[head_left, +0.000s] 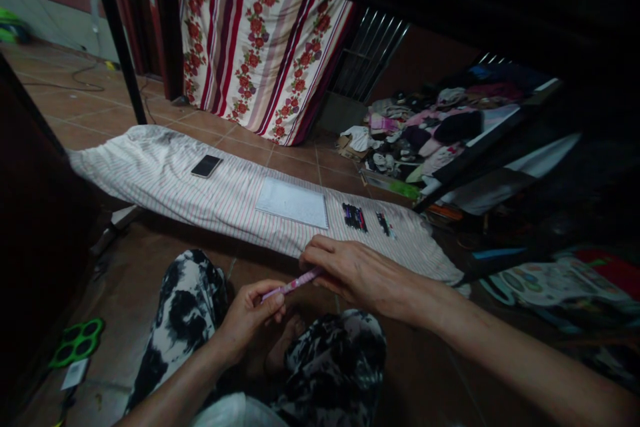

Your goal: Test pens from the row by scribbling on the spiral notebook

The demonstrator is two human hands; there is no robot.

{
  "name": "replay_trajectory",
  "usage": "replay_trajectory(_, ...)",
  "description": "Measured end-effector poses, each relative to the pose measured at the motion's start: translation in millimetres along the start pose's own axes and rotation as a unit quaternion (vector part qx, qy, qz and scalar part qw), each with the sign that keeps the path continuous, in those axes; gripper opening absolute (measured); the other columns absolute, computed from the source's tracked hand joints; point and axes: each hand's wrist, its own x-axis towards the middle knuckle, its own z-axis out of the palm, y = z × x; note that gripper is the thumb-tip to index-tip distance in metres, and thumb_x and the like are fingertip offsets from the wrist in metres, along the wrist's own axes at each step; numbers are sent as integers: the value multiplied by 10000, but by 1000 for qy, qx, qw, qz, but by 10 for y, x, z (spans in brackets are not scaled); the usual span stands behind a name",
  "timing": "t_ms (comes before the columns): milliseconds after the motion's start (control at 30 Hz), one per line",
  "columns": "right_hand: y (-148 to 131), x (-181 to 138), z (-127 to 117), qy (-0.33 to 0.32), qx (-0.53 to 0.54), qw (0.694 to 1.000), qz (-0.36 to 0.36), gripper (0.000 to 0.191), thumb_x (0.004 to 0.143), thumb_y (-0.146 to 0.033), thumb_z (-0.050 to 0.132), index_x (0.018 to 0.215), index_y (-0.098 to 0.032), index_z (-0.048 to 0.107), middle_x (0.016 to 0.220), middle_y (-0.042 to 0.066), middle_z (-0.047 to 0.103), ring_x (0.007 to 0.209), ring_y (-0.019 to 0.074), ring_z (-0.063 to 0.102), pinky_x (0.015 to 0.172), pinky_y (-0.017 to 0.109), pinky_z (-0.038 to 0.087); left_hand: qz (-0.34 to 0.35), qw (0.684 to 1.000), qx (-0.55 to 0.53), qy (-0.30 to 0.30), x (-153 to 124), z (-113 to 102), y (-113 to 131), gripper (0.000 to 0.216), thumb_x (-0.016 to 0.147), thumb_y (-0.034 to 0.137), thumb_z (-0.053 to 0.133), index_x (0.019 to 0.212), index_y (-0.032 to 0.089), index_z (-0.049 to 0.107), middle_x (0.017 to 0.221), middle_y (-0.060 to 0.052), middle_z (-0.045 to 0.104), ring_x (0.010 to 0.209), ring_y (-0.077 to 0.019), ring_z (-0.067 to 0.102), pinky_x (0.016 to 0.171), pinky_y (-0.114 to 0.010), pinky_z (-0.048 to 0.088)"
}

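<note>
A slim pink-and-purple pen (296,281) is stretched between my two hands above my lap. My left hand (251,315) pinches one end with thumb and fingers. My right hand (341,268) grips the other end, its fingers curled over it so that this tip is hidden. Just beyond my hands, a spiral notebook (293,201) lies open on a long striped cloth (235,197). Right of it is a row of dark pens (355,217), and farther right a smaller group of pens (384,223). A dark-screened phone (207,165) rests to the left.
A floral striped curtain (260,47) hangs beyond the cloth-covered surface. Heaped clothes (425,120) fill the back right. On the floor at lower left lies a green object with round openings (77,342). Dark posts (120,40) frame the view.
</note>
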Motion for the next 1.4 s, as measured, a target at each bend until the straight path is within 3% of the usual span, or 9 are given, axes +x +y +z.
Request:
replay_trajectory(400, 38, -4, 69, 17, 34, 999, -6, 121, 848, -134, 458, 911, -164, 557, 830, 46, 577, 737, 132, 556, 611, 222, 403, 8, 1000, 7, 19, 24, 47, 66, 379, 634, 444, 692, 818, 113, 679, 564, -3, 543, 533, -102, 455, 526, -217, 331)
replay_trajectory(1400, 82, 87, 127, 26, 40, 999, -11, 223, 875, -275, 451, 931, -149, 626, 805, 59, 641, 740, 146, 580, 639, 227, 401, 38, 996, 72, 48, 6, 15, 169, 348, 648, 396, 663, 841, 107, 670, 576, 11, 549, 566, -117, 482, 557, -227, 378)
